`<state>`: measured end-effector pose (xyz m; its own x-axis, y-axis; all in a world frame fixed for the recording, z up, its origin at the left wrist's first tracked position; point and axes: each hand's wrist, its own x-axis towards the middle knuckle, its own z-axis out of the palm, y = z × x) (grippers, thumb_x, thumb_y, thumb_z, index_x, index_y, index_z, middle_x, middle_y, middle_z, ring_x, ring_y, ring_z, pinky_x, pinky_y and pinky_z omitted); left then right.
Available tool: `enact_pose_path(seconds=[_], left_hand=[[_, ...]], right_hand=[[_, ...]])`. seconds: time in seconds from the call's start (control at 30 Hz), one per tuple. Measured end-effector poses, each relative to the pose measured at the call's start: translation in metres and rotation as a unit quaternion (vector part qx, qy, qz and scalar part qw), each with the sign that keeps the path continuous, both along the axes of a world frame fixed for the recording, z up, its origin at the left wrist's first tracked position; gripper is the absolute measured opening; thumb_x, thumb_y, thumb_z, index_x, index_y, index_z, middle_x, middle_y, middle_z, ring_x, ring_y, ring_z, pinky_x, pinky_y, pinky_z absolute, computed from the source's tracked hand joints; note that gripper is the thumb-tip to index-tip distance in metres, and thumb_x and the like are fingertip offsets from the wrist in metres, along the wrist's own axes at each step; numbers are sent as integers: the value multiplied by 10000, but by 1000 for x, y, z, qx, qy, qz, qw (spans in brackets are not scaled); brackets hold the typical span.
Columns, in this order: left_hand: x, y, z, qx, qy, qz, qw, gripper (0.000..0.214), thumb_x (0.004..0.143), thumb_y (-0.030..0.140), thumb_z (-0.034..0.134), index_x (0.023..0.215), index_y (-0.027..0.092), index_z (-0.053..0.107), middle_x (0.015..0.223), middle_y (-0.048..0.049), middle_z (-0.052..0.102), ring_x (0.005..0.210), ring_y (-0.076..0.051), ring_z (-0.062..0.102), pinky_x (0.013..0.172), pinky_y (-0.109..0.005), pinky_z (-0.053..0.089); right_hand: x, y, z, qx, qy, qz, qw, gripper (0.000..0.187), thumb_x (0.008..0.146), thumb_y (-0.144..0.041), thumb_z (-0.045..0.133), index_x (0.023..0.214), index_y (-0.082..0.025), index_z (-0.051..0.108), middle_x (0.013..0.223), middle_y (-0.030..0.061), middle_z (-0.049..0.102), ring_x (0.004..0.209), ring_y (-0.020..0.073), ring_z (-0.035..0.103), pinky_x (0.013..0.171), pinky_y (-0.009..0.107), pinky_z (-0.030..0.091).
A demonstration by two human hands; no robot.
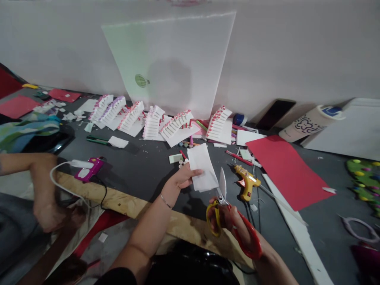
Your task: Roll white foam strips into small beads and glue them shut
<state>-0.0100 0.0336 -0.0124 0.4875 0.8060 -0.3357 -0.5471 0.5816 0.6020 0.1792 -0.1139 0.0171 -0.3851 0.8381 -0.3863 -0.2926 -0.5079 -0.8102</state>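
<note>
Head cam view: my left hand (pixel 185 176) is pinching the white paper (pixel 204 166) around mid-frame, thumb on top, and my right hand (pixel 233 221) grips the scissors (pixel 221 199) at lower centre-right, blades parted by the paper's corner. Can't tell if they're touching. I'd hold it taut, thumb clear of the blades, and turn the paper, not my wrist. Mind the yellow glue gun (pixel 247 182) right of the scissors, too.
</note>
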Motion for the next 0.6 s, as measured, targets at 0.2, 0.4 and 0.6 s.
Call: enact_pose_path(seconds=[0.2, 0.4, 0.6], left_hand=[[3, 0, 1, 33, 49, -16, 998, 393, 566, 71, 866, 933, 117, 734, 963, -131, 767, 838, -231, 724, 777, -305, 568], [2, 2, 0, 11, 24, 14, 1000, 488, 549, 30, 863, 1004, 117, 709, 1009, -144, 759, 1039, -307, 697, 978, -409, 509], [7, -6, 10, 3, -70, 7, 998, 545, 629, 294, 889, 1098, 119, 674, 1136, -169, 724, 1231, -349, 590, 1081, -462, 430]], right_hand=[[-8, -1, -3, -22, 22, -36, 999, 596, 861, -748, 382, 1165, -280, 591, 1020, 110, 667, 801, 261, 627, 642, 402, 501], [-7, -10, -16, -33, 12, -62, 997, 577, 868, -736, 374, 1149, -293, 614, 981, 117, 668, 789, 284, 632, 604, 429, 515], [-5, -9, -17, -6, 46, -75, 996, 493, 899, -661, 455, 1169, -277, 606, 944, 93, 674, 764, 238, 635, 619, 393, 531]])
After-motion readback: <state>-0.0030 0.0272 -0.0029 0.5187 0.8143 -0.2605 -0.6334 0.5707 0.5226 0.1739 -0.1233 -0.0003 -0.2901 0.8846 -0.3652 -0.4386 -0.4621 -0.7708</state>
